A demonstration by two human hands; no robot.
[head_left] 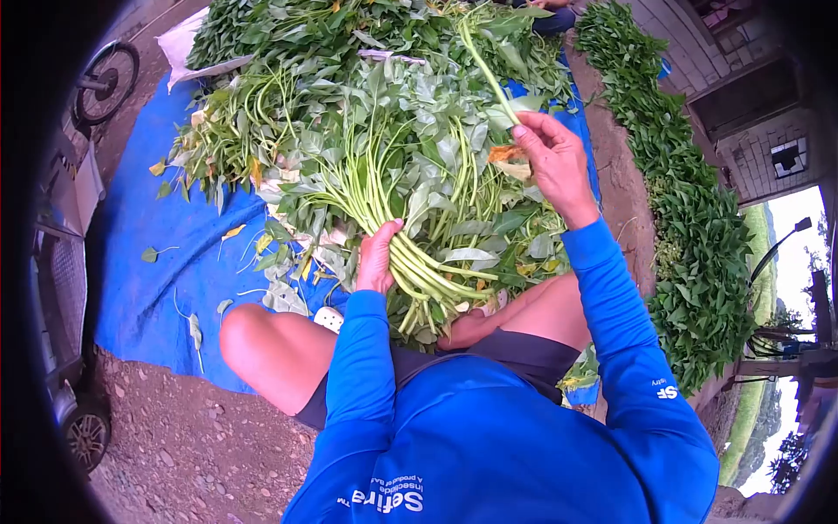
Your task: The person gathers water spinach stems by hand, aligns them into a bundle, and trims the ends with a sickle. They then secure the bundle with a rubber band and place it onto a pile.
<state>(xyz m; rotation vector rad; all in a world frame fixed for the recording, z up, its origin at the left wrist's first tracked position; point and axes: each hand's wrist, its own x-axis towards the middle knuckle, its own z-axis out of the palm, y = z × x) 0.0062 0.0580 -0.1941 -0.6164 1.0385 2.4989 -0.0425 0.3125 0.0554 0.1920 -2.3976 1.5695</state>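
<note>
My left hand (377, 258) is wrapped round a thick bunch of water spinach (371, 188), its pale green stems fanning up and away from me and the cut ends pointing down toward my lap. To the right, my right hand (554, 162) pinches a single water spinach stem (482, 65) near its lower end, between thumb and fingers. That stem slants up and to the left, its leafy tip overlapping the greens behind. A browned, withered leaf (506, 155) shows just beside my right fingers. Loose stems and leaves lie beneath the bunch.
A large heap of leafy greens (288, 35) covers the far part of a blue tarp (166, 262). Stacked greens (690, 227) line the right side. Part of another person (554, 17) shows at the top. A vehicle wheel (85, 437) stands at left, on gravel ground (201, 437).
</note>
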